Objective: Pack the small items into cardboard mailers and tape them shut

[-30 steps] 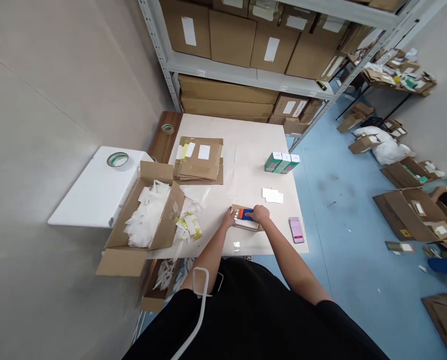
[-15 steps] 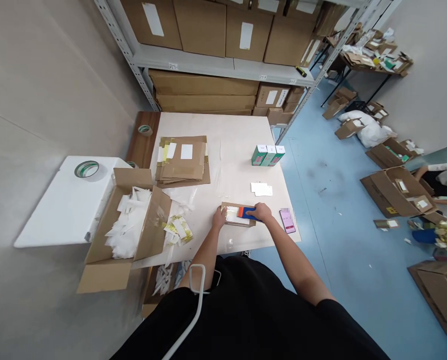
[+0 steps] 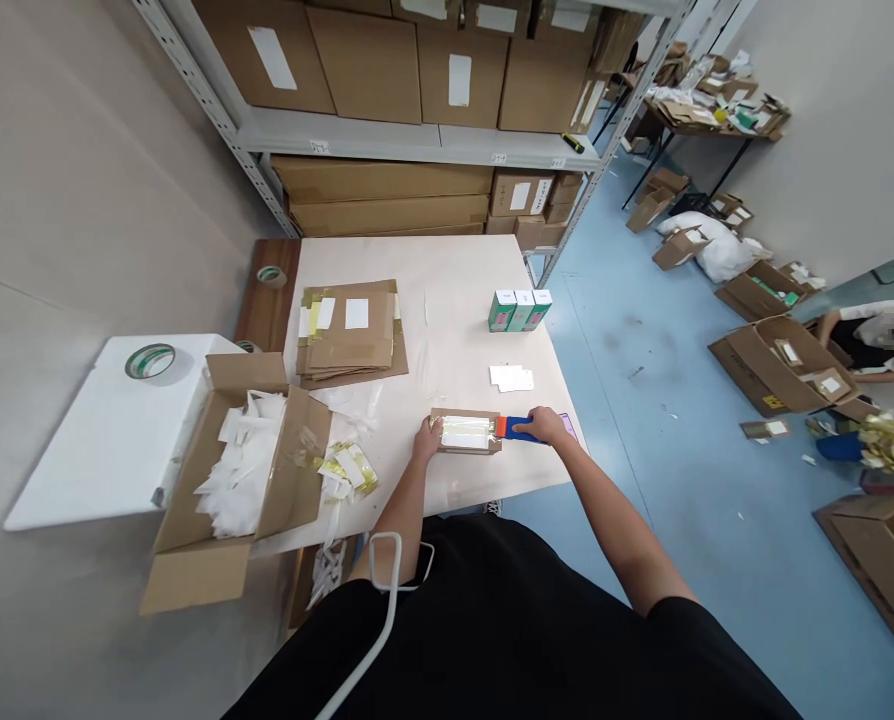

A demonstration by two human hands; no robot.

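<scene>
Near the table's [image 3: 454, 290] near edge, the left hand [image 3: 426, 438] holds the left end of the small cardboard parcel [image 3: 466, 432], its top already covered by a shiny strip, while the right hand [image 3: 544, 425] grips a blue-orange tool [image 3: 513, 427] just past its right end.

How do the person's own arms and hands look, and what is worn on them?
The left hand and the right hand are bare: no gloves, and no ring or watch shows. The forearms are uncovered; a short black sleeve covers the right upper arm. A white cable loops beside the left arm.
</scene>
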